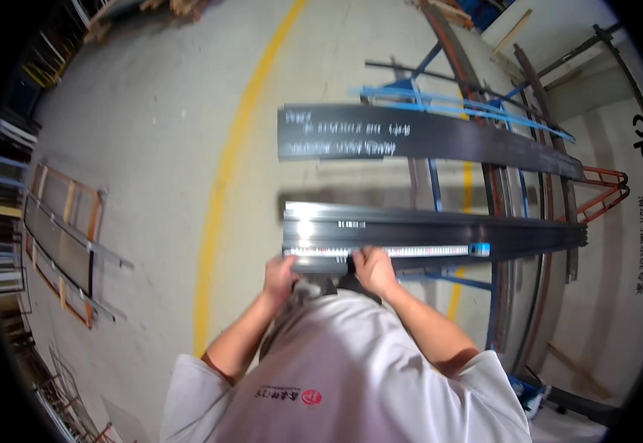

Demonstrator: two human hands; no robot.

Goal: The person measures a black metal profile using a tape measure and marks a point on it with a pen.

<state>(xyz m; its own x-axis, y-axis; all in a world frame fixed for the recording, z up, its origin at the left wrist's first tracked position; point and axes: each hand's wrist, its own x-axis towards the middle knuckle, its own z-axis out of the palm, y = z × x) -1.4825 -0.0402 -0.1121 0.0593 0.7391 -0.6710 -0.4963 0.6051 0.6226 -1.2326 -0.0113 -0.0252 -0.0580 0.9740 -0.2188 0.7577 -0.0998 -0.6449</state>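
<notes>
You wear a white short-sleeved T-shirt (351, 376), loose and lightly creased across the front. Its sleeves end above your elbows, leaving both forearms bare down to the wrists. On the chest sits a small red round emblem (311, 397) with a short line of dark printed characters beside it. Your left hand (279, 275) and right hand (374, 270) are bare: no gloves, and no watch or band shows at either wrist. Below the shirt's hem a strip of dark clothing (314, 289) shows, too blurred to tell further.

Bright overhead light, slight blur, fisheye-bent edges
</notes>
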